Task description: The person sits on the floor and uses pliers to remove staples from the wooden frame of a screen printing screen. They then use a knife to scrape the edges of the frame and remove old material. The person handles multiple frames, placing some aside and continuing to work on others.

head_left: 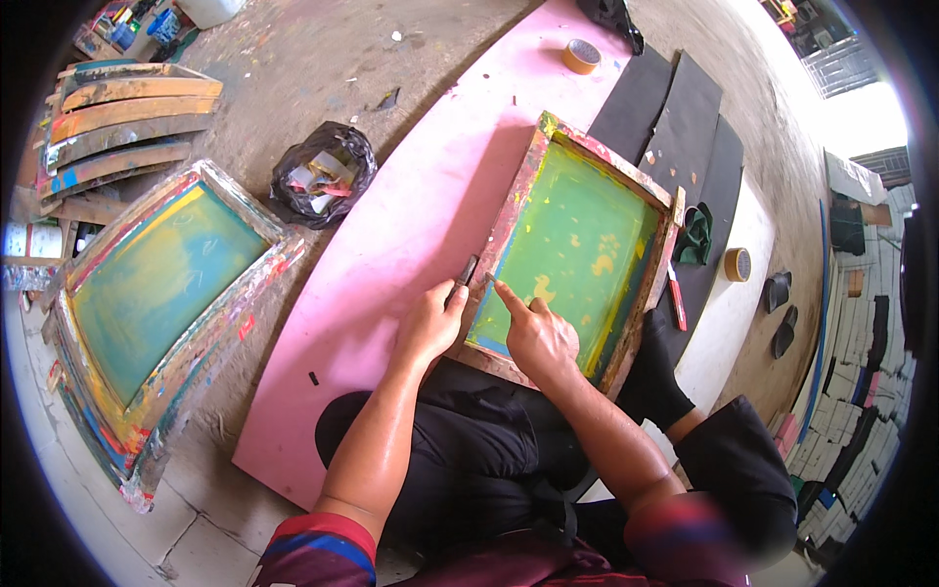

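A screen-printing frame [579, 252] with green mesh and a paint-stained wooden border lies tilted in front of me, its near end by my lap. The mesh has yellow patches and small pale shapes. At the frame's left rail, my left hand [430, 321] is closed around a small dark tool [468, 271], whose kind I cannot make out. My right hand [541, 338] lies over the near left part of the mesh. Its index finger is stretched out to the inner edge of the left rail, and its other fingers are curled, with nothing visible in them.
A pink board [362, 284] lies under the frame. To the left are a black bag of scraps [325, 174], another screen frame [176, 279] and stacked frames [137, 122]. Tape rolls [581, 56], a red cutter [677, 298] and dark sheets [685, 112] lie beyond and right.
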Available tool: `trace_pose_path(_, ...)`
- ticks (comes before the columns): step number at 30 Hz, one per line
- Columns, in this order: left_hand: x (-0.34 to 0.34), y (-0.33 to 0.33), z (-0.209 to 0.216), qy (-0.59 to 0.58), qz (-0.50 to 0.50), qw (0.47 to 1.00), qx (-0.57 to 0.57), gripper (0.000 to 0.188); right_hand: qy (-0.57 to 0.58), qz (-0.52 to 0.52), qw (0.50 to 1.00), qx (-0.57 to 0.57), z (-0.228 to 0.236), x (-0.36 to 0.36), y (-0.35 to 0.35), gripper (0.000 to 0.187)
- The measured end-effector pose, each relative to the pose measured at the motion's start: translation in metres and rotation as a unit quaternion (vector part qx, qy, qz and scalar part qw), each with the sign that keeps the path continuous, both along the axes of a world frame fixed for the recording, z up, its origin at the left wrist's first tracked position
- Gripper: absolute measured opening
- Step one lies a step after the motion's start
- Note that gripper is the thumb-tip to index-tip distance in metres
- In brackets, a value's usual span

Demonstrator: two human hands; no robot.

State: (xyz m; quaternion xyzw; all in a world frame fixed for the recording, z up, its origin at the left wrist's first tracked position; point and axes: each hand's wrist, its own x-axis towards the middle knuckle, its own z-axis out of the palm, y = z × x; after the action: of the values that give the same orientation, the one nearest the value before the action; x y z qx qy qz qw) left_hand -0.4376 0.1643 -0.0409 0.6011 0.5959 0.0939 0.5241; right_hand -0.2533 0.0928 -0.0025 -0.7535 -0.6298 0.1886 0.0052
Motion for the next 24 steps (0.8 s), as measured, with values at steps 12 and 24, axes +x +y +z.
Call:
trace_pose_path(12, 0.002, -0.004, -0.012, 0.008, -0.009, 1.0, 0.006, 0.049, -0.05, 0.006, 0.999, -0.011, 0.001, -0.009, -0.004, 0.052)
trace_pose_path(24, 0.002, -0.002, 0.0, 0.017, -0.006, 0.999, 0.035, 0.044, 0.145, -0.055, 0.988, 0.006, -0.021, 0.009, -0.002, 0.046)
